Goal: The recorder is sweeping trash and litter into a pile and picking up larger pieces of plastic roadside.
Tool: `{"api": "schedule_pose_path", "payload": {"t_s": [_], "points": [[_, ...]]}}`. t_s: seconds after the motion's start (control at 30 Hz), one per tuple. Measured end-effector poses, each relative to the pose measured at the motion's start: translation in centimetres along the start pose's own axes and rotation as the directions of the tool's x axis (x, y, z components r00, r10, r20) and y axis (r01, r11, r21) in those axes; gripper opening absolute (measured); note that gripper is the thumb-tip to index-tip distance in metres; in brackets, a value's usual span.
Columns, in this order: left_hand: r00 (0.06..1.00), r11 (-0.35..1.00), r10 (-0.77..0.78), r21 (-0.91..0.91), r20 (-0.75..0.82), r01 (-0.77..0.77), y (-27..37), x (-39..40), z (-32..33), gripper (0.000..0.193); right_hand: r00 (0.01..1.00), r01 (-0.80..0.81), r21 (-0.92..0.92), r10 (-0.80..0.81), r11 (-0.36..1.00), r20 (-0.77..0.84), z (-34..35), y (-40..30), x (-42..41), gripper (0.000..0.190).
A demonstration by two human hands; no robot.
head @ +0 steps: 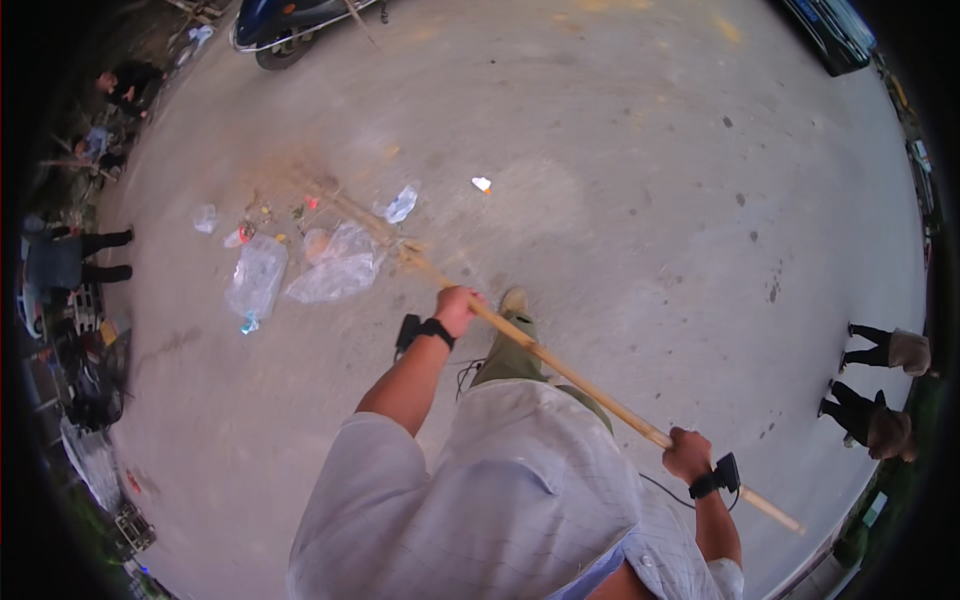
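Observation:
A long bamboo pole (577, 379) slants across my body, and both of my hands grip it. My left hand (459, 310) is closed around its middle stretch, in front of my waist. Closer to the pole's near end, my right hand (688, 454) holds it at my right side. The far end (330, 187) looks like a broom head, but it is blurred. Around it lie a clear plastic bag (341, 270), another clear bag (256, 277) with a blue end, a crumpled plastic piece (401, 204) and small scraps with dirt.
A white scrap (481, 184) lies on the pavement (600, 187). A scooter (285, 34) stands at the top left, a dark vehicle (829, 34) at the top right. People are at the left edge, including one standing person (60, 259); two walkers (877, 390) are at the right.

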State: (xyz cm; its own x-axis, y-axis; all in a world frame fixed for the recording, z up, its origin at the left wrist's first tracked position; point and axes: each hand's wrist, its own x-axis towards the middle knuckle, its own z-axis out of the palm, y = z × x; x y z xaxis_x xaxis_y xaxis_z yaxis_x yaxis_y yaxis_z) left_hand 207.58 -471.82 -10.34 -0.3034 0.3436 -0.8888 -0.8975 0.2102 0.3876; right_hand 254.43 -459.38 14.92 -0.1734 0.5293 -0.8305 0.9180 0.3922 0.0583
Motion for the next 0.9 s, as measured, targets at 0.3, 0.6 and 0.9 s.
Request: {"api": "schedule_pose_path", "payload": {"t_s": [0.3,0.6,0.9], "points": [[0.986,0.939,-0.116,0.337,0.121,0.069,-17.7,-7.9,7.3,0.006,0.979,-0.204,0.306,0.199,0.930,0.047,20.9,10.3,-15.2,0.014],[0.965,0.465,-0.104,0.870,0.239,-0.165,-38.0,-17.6,5.6,0.035,0.879,-0.469,0.621,0.404,0.628,0.255,38.2,7.2,-36.9,0.024],[0.939,0.367,-0.261,0.923,0.222,-0.116,-40.1,-19.5,-9.6,0.039,0.827,-0.517,0.479,0.271,0.710,0.492,43.4,1.2,-45.5,0.027]]}}
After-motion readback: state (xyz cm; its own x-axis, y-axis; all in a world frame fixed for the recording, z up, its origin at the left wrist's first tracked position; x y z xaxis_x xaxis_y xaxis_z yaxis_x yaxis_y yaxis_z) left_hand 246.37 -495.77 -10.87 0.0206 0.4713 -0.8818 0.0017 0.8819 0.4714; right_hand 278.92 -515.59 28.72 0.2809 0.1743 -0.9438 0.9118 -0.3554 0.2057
